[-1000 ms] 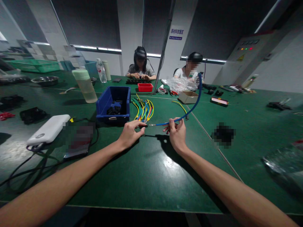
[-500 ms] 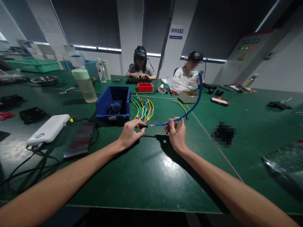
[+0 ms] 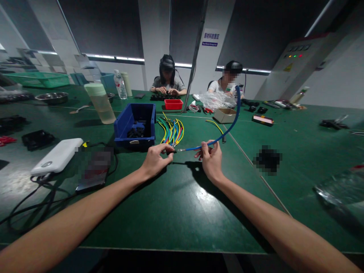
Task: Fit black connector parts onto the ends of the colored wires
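Note:
My right hand (image 3: 211, 159) pinches a blue wire (image 3: 227, 130) near its metal ring terminal; the wire arcs up and to the right above the table. My left hand (image 3: 155, 159) rests on the green table (image 3: 176, 204), its fingertips pinched on a small black piece just left of the wire's terminal. Right behind my hands lies a bundle of yellow, green and blue wires (image 3: 172, 131). A blue bin (image 3: 135, 125) with small black parts stands left of that bundle.
A white power bank (image 3: 57, 156) with black cables lies at the left. A pale green cup (image 3: 99, 103), a red tray (image 3: 173, 104) and a cardboard box (image 3: 224, 115) stand farther back. Two people sit at the table's far side. A plastic bag (image 3: 338, 189) lies at right.
My hands have barely moved; the view has shifted slightly. The left fingertips have closed a little toward the wire's terminal.

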`<action>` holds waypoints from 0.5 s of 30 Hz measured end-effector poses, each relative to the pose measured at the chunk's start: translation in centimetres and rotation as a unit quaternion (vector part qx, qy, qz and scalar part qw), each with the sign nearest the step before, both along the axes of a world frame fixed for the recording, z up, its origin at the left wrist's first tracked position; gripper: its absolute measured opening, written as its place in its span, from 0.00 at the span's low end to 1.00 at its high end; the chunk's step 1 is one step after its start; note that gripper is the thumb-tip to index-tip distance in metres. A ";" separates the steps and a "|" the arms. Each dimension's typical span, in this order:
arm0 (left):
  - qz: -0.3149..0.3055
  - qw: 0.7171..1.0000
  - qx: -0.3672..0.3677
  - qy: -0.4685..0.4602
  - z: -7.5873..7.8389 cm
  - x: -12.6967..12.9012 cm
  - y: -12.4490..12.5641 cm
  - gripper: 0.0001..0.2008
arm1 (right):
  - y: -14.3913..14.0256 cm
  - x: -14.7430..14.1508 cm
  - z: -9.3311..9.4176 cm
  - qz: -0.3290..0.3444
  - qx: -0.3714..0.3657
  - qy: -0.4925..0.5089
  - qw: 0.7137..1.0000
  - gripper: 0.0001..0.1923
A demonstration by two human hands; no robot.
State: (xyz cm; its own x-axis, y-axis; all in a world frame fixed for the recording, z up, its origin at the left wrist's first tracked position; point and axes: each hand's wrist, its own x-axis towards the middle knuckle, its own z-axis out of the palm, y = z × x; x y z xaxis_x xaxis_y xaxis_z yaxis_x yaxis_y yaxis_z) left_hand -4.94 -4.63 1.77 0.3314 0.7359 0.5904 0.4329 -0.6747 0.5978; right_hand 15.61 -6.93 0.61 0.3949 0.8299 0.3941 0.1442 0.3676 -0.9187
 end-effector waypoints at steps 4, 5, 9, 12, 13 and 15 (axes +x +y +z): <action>0.000 1.000 0.005 -0.004 0.1 0.0 0.0 0.05 | 0.0 0.0 0.0 -0.001 -0.002 0.001 1.000 0.14; -0.001 1.000 0.006 -0.003 0.1 0.0 0.0 0.05 | 0.0 0.0 0.0 -0.001 -0.002 0.004 1.000 0.15; 0.002 1.000 0.004 0.004 0.0 0.0 0.0 0.04 | 0.0 0.0 -0.1 0.002 -0.001 0.009 1.000 0.15; 0.005 1.000 0.004 0.003 0.0 0.0 0.1 0.05 | 0.0 0.0 -0.1 0.003 0.000 0.004 1.000 0.15; 0.005 1.000 0.004 0.002 0.0 0.0 0.1 0.05 | 0.0 0.0 -0.1 0.003 0.001 0.001 1.000 0.15; 0.003 1.000 0.002 -0.002 0.0 0.0 0.1 0.04 | 0.0 0.0 0.0 0.002 0.003 -0.004 1.000 0.14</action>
